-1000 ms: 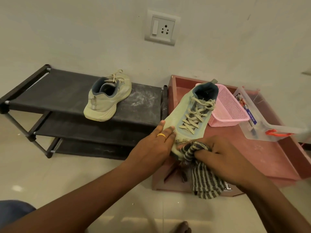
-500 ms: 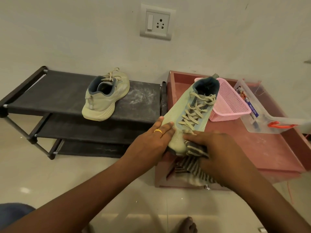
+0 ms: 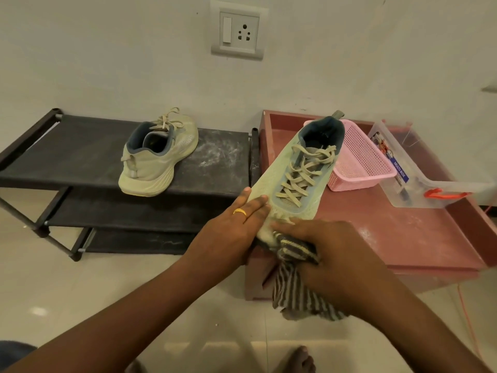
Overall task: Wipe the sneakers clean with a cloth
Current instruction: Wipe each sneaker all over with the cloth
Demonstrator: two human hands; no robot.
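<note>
Returned to the toe, my right hand (image 3: 341, 259) clutches the limp cloth (image 3: 295, 294); flat-fingered left hand (image 3: 231, 227) braces the light sneaker (image 3: 279, 181).

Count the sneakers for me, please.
2. One sneaker sits on the black rack; the other sneaker is over the pink table, under the left hand and the right hand's cloth.

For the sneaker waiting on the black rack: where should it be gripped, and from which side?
Probably grip the heel collar of the sneaker on the rack, coming from above on the person's side. It stands upright on its sole on the top shelf, heel turned toward the person, opening facing up, so fingers can hook inside with thumb outside.
</note>
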